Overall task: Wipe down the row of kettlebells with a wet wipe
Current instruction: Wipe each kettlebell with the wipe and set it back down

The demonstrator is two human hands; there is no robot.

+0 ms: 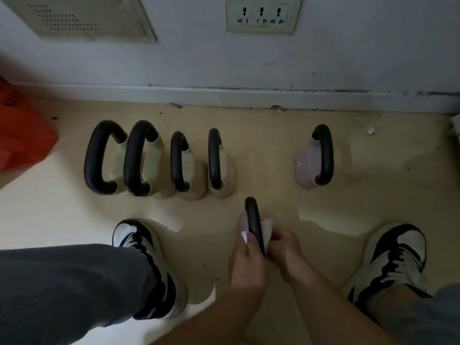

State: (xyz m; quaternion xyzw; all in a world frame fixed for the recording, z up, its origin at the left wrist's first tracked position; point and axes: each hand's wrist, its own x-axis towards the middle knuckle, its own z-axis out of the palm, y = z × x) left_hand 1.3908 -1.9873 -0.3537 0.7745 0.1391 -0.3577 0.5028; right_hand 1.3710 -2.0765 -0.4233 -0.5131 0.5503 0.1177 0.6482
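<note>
Several cream kettlebells [149, 160] with black handles stand in a row on the beige floor near the wall, and a pale purple kettlebell [305, 168] stands apart to the right. A further pale purple kettlebell sits in front of the row; its black handle [252, 217] points away from me. My left hand [246, 265] grips the near end of that handle. My right hand [283, 247] holds a white wet wipe [267, 230] against the right side of the handle. The body of this kettlebell is mostly hidden by the handle and my hands.
My two black and white shoes [139, 240] [398, 250] stand either side of my hands. A red bag [20, 135] lies at the far left. The white skirting and wall [273, 95] run behind the row, with a socket plate [262, 16] above.
</note>
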